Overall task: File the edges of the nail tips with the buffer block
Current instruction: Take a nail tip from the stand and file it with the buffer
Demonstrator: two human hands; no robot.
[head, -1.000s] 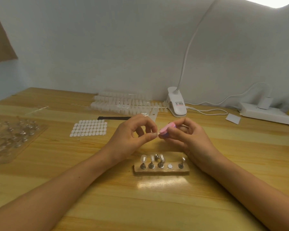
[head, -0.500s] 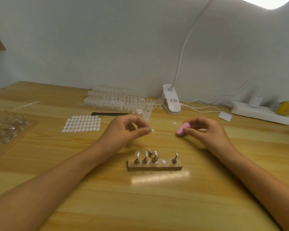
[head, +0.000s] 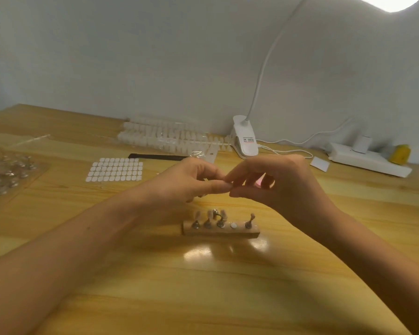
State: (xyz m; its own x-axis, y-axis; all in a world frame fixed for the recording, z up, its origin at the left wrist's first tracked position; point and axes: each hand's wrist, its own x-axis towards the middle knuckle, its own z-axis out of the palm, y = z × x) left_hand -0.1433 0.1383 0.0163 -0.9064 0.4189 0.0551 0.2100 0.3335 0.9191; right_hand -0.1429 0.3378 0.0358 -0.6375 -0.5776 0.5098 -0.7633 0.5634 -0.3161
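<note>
Whereas the hands were well apart half a second ago, the head view now shows the right hand [head: 286, 189] brought in, fingertips touching those of the left hand [head: 189, 182], above the worktop [head: 203, 286] behind the wooden holder [head: 220, 231]. Right hand: fingers curled round the pink buffer block [head: 260, 181], only a sliver showing. Left hand: thumb and forefinger pinched as before on the nail tip, now too small to make out.
</note>
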